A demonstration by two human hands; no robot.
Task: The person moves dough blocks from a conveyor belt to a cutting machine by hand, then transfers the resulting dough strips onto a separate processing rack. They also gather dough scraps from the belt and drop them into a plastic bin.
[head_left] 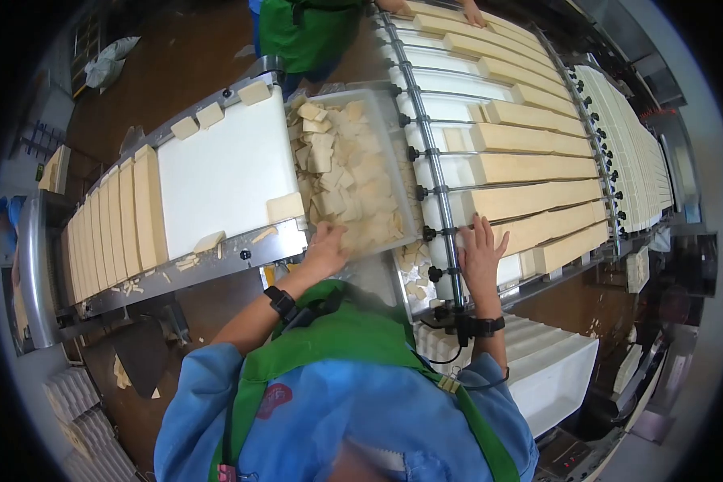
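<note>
My left hand (327, 251) is at the near left corner of a clear plastic bin (406, 185), fingers loosely bent and nothing visible in them. Thin pale cut-off pieces (323, 153) are heaped in the bin. Just beyond that hand, a flat end piece (284, 208) lies on the corner of a white conveyor belt (217, 177). My right hand (480, 249) is open with its fingers spread, over the near ends of long cream-coloured, loaf-like bars (538, 199). These bars lie in lanes between metal rods on the right-hand conveyor.
More bars (120, 213) stand side by side at the belt's left end. A metal rail (434, 161) with black knobs borders the right conveyor. Across from me is a person in a green apron (305, 36), hands at the far bars. White trays (550, 377) sit low at right.
</note>
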